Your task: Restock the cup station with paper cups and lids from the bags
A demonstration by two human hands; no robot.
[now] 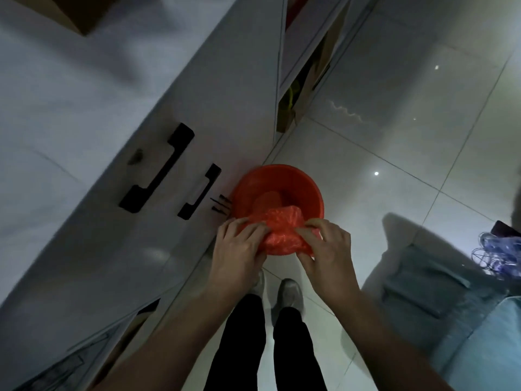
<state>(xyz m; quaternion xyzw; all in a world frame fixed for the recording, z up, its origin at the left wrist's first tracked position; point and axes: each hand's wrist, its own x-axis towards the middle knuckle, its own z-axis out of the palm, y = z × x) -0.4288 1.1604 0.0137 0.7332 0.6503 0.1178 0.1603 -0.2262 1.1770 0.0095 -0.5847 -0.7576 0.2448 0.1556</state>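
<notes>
Bag, red thin plastic, is bunched between my two hands above a red basin that stands on the floor against the cabinet. From the head view, my left hand pinches its left side and my right hand pinches the right, the fingers of both curled into the plastic as if working it open. I see no cups, lids or cup station, so I judge the restocking barely begun: the bag must be opened and everything placed. No writing or brand is readable.
</notes>
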